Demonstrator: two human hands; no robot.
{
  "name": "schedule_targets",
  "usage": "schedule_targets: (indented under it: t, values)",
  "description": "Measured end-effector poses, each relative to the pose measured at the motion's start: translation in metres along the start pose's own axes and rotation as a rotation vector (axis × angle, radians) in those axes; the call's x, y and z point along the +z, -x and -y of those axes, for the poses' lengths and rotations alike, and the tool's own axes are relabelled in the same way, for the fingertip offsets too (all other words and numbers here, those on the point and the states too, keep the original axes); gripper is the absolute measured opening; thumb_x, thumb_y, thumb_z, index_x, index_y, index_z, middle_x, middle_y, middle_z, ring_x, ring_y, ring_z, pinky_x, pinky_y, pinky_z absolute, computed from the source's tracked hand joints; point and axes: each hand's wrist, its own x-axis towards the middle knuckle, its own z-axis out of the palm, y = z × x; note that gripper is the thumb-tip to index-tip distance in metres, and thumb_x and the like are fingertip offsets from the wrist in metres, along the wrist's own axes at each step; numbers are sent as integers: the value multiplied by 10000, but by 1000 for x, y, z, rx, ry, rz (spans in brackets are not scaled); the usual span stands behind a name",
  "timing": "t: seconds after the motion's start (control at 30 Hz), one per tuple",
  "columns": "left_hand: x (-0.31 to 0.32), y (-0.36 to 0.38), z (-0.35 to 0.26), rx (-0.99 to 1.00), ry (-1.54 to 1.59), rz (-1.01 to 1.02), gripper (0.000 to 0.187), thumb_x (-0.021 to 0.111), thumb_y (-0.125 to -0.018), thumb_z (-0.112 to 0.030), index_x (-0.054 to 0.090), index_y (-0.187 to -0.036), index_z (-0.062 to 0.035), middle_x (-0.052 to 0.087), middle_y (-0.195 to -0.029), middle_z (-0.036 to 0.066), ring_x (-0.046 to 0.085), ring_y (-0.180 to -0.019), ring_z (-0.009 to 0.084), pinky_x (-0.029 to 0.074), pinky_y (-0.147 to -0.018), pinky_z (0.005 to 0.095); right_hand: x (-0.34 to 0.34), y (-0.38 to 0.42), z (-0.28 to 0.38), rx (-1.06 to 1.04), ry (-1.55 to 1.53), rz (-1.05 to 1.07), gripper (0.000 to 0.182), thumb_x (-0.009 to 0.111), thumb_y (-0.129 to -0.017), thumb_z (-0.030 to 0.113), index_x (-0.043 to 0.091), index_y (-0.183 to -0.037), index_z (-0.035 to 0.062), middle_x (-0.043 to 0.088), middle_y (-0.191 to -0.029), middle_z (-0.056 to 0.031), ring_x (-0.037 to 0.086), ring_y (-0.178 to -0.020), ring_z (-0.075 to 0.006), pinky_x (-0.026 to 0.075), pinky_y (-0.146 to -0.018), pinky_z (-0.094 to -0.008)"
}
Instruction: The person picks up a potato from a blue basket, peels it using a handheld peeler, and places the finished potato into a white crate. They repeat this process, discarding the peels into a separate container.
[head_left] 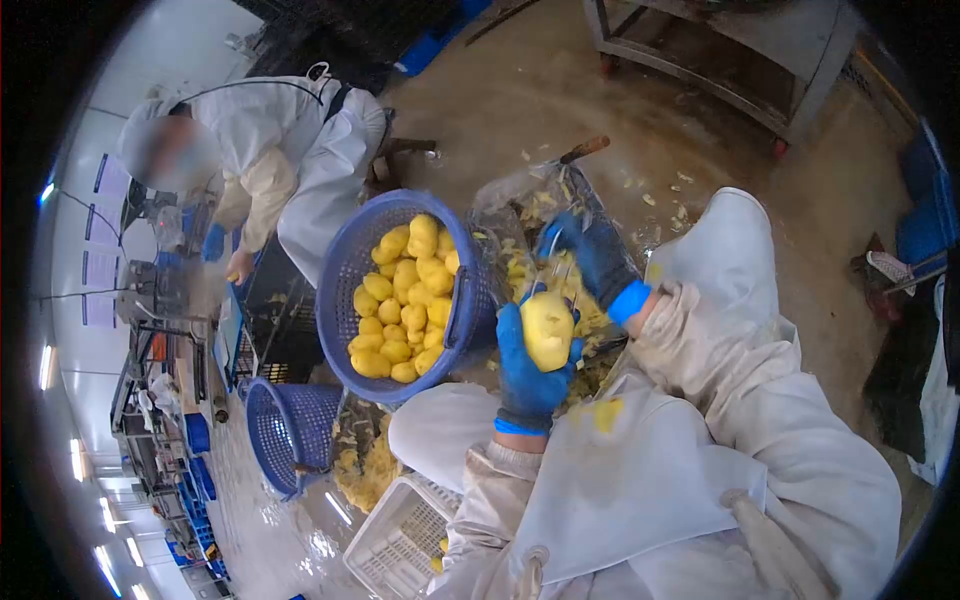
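Note:
My left hand [532, 375], in a blue glove, is wrapped round a smooth yellow peeled potato [548, 330] and holds it up over my lap. Just above it, my right hand [592, 262], also gloved in blue, is closed and slightly blurred. A thin blade-like tool [557, 264] shows at its fingers, pointing toward the potato; its exact kind is hard to make out. Beneath both hands a bin lined with clear plastic [500, 205] holds yellow peelings [597, 322]. To the left stands a blue-purple basket [333, 290] of peeled yellow potatoes [405, 300].
A second blue basket [262, 425] and a white crate [385, 545] stand at lower left, with a heap of peelings [370, 468] between them. Another person [290, 150] in white sits at upper left. A metal cart [700, 65] is at upper right. Scraps litter the wet floor.

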Motion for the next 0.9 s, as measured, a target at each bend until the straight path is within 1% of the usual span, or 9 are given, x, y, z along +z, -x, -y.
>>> schedule_targets:
  t: [0.1,0.17,0.2,0.23,0.37,0.6,0.77,0.83,0.9]
  values:
    - [3,8,-5,-62,106,-40,452,409,-911,-464,438,-1259,-177,564,-1068,48,571,-943,187,502,-678,308,-15,-22,-29,52,-360,-199,340,451,-928,304,620,-909,9,621,-778,-114,598,-771,-166,469,-707,-289]
    - [4,6,3,289,-368,-63,462,386,-913,-461,450,-1251,-153,570,-1073,77,573,-970,243,520,-659,314,7,-2,-14,10,-370,-82,317,445,-931,280,618,-910,15,620,-780,-100,596,-761,-157,474,-708,-297]
    - [6,3,4,291,-365,-53,462,386,-913,-461,450,-1251,-153,570,-1073,77,573,-970,243,520,-659,314,14,6,-39,-218,127,-39,260,442,-930,223,617,-943,31,614,-805,-73,590,-752,-154,476,-712,-306]
    - [7,2,3,234,-280,-43,461,389,-915,-458,445,-1252,-149,566,-1074,74,572,-967,232,518,-658,311,23,12,-35,158,-304,209,243,447,-928,213,619,-956,43,622,-825,-79,594,-746,-158,477,-726,-309]
    - [1,8,-7,12,44,-51,457,400,-920,-444,426,-1253,-131,552,-1074,62,566,-956,189,511,-656,301,-24,-34,-39,-114,63,-209,297,449,-931,270,619,-864,35,622,-739,-67,596,-711,-148,468,-701,-291]
    - [0,5,-6,-85,329,-59,462,474,-877,-474,509,-1176,-124,574,-1076,90,570,-977,228,531,-631,300,-10,-7,-20,249,-904,-38,268,494,-926,285,566,-990,34,587,-873,-55,575,-749,-159,475,-747,-293]
    - [-11,8,-2,-113,233,-69,480,502,-868,-444,497,-1193,-90,570,-1087,123,587,-957,257,536,-580,299,10,10,1,318,-441,54,270,479,-933,272,573,-963,21,589,-846,-56,571,-756,-146,469,-722,-277]
    - [-4,15,-5,-144,246,47,467,498,-873,-434,491,-1193,-94,584,-1056,127,607,-896,241,534,-556,302,-6,-11,-7,11,-280,-63,293,467,-932,308,593,-894,46,597,-824,-38,567,-735,-130,455,-685,-267]
    - [-5,14,-7,-122,255,47,444,485,-882,-423,489,-1185,-98,588,-1048,127,606,-878,222,530,-544,299,-7,-20,-16,71,-506,-172,318,457,-932,313,596,-857,36,595,-837,-50,558,-723,-139,452,-680,-286]
